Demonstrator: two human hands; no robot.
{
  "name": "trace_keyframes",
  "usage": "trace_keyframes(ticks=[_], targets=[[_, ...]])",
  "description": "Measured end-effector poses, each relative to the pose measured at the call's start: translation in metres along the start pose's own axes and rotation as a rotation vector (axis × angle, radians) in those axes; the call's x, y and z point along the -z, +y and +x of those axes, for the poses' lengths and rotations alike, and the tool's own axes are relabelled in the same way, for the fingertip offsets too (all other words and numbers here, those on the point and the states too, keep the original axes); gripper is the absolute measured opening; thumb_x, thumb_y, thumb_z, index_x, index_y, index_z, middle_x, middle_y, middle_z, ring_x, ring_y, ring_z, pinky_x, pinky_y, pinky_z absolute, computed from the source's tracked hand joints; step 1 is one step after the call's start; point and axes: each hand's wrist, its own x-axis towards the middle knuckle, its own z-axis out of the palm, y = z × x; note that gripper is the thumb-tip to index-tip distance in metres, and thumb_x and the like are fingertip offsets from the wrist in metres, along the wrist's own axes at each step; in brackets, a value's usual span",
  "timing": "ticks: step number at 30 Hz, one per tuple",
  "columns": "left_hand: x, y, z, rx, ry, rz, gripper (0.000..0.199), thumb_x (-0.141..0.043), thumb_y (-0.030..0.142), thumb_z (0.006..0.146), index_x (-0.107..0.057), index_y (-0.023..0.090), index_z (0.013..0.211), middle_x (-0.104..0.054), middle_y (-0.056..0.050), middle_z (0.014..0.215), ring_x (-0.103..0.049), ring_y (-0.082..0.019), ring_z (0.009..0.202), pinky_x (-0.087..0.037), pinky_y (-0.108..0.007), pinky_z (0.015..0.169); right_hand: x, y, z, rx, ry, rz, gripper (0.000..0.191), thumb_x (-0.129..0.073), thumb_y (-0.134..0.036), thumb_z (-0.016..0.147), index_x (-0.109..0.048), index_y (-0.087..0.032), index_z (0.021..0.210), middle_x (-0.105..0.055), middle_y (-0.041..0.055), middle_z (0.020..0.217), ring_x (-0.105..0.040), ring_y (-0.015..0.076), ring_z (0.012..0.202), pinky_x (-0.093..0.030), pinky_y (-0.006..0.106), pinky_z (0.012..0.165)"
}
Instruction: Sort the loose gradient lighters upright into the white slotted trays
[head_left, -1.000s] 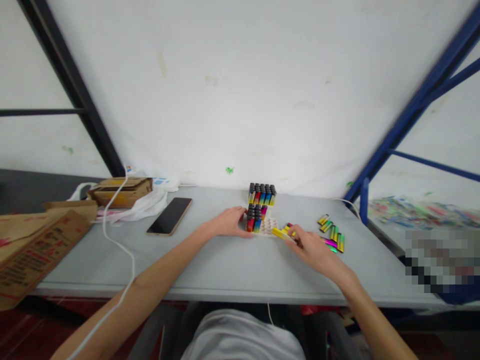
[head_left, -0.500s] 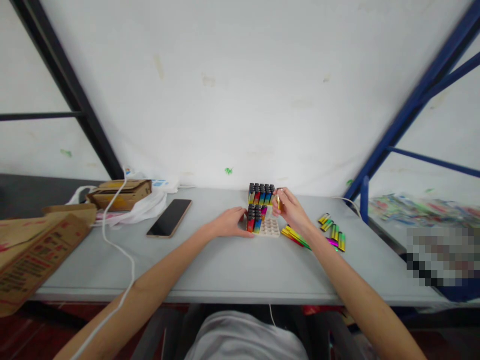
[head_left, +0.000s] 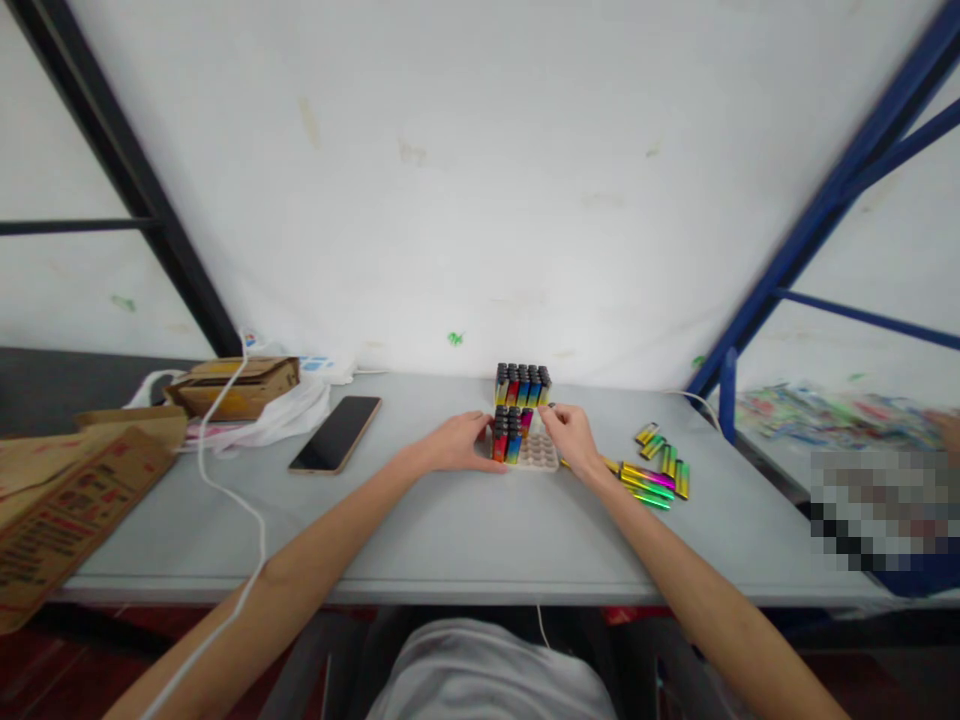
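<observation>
A white tray (head_left: 538, 456) with round holes stands on the table, its left part filled with upright black-topped lighters (head_left: 507, 436) in red, blue and other colours. My left hand (head_left: 465, 443) holds the tray's left end, thumb in front and fingers behind. Over the tray's back right part, my right hand (head_left: 570, 430) pinches a lighter (head_left: 552, 406); only its dark top shows between the fingers. Right beside my right forearm lie several loose shiny lighters (head_left: 652, 482), yellow, green and magenta. Behind the tray stands a full block of upright lighters (head_left: 523, 384).
On the left lie a phone (head_left: 335, 434), a white plastic bag (head_left: 304, 408), a small cardboard box (head_left: 240, 385) and a larger carton (head_left: 82, 500). A white cable (head_left: 259, 520) crosses over my left forearm. A blue metal frame (head_left: 795, 235) rises at the right.
My right hand has lowered from above the tray's back right corner, bringing the lighter down to the tray. My left hand stays on the tray's left end.
</observation>
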Motion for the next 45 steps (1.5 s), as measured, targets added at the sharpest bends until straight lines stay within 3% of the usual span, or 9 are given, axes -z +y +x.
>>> trace_keyframes(ticks=[4,10,15,18,22,28,36,42,45], targets=[[0.000,-0.001,0.000,0.000,0.003,0.007,0.064,-0.075,0.074,0.070,-0.063,0.018,0.099,-0.066,-0.009,0.095,-0.062,-0.027,0.083,-0.047,-0.036,0.075,-0.001,0.000,-0.001,0.013,-0.012,-0.014,0.046,-0.049,-0.056,0.086,-0.043,-0.023,0.055,-0.041,-0.0033,0.052,-0.037,0.0137,0.055,-0.026,0.029,0.055],[0.000,-0.002,0.000,-0.006,-0.010,0.022,0.067,-0.073,0.075,0.071,-0.063,0.017,0.103,-0.066,-0.009,0.098,-0.062,-0.028,0.085,-0.048,-0.037,0.077,0.003,-0.002,-0.003,0.089,-0.020,-0.028,0.048,-0.047,-0.063,0.096,-0.047,-0.023,0.069,-0.046,-0.0041,0.058,-0.041,0.0149,0.059,-0.031,0.028,0.058],[0.001,-0.001,0.000,0.009,-0.003,0.015,0.069,-0.074,0.075,0.069,-0.064,0.017,0.104,-0.068,-0.009,0.099,-0.063,-0.027,0.085,-0.049,-0.037,0.077,0.013,-0.008,-0.004,0.193,-0.150,-0.017,0.045,-0.039,-0.064,0.103,-0.055,-0.025,0.087,-0.058,0.0003,0.074,-0.052,0.0186,0.067,-0.041,0.028,0.062],[0.001,-0.001,0.000,0.019,-0.001,0.020,0.069,-0.075,0.075,0.069,-0.065,0.017,0.104,-0.069,-0.010,0.099,-0.063,-0.028,0.086,-0.048,-0.036,0.076,0.018,-0.009,-0.002,0.317,-0.148,-0.141,0.047,-0.041,-0.063,0.102,-0.057,-0.024,0.083,-0.061,0.0050,0.083,-0.055,0.0214,0.078,-0.044,0.030,0.069],[0.001,0.000,0.000,0.020,-0.012,0.024,0.069,-0.074,0.075,0.070,-0.064,0.017,0.106,-0.068,-0.010,0.100,-0.063,-0.028,0.087,-0.048,-0.037,0.077,0.023,-0.006,0.001,0.343,-0.194,-0.240,0.046,-0.042,-0.058,0.104,-0.055,-0.024,0.077,-0.057,0.0011,0.069,-0.050,0.0190,0.064,-0.040,0.031,0.067],[0.001,0.000,0.000,0.017,-0.022,0.012,0.071,-0.074,0.075,0.070,-0.064,0.015,0.107,-0.068,-0.011,0.101,-0.063,-0.029,0.089,-0.048,-0.038,0.080,0.026,-0.002,0.001,0.383,-0.329,-0.272,0.041,-0.045,-0.052,0.105,-0.063,-0.022,0.083,-0.070,0.0041,0.079,-0.059,0.0203,0.070,-0.041,0.030,0.070],[0.001,0.000,0.000,0.013,-0.017,0.007,0.069,-0.075,0.075,0.069,-0.065,0.017,0.104,-0.068,-0.011,0.099,-0.063,-0.029,0.088,-0.049,-0.037,0.079,0.034,-0.004,0.006,0.423,-0.493,-0.185,0.036,-0.053,-0.054,0.101,-0.071,-0.024,0.092,-0.074,0.0071,0.089,-0.060,0.0235,0.078,-0.046,0.034,0.076],[0.001,-0.001,-0.001,0.019,-0.004,0.006,0.068,-0.075,0.075,0.068,-0.065,0.018,0.102,-0.068,-0.009,0.096,-0.062,-0.027,0.084,-0.049,-0.037,0.078,0.032,0.002,0.006,0.364,-0.425,-0.412,0.043,-0.057,-0.053,0.099,-0.066,-0.022,0.071,-0.066,0.0043,0.069,-0.053,0.0178,0.062,-0.038,0.029,0.065],[0.000,-0.001,0.000,0.019,-0.010,0.021,0.067,-0.074,0.075,0.068,-0.065,0.018,0.103,-0.068,-0.009,0.097,-0.062,-0.027,0.085,-0.048,-0.036,0.078,0.044,-0.003,0.008,0.360,-0.420,-0.413,0.047,-0.050,-0.055,0.102,-0.068,-0.021,0.075,-0.067,0.0022,0.069,-0.054,0.0172,0.062,-0.037,0.028,0.064]])
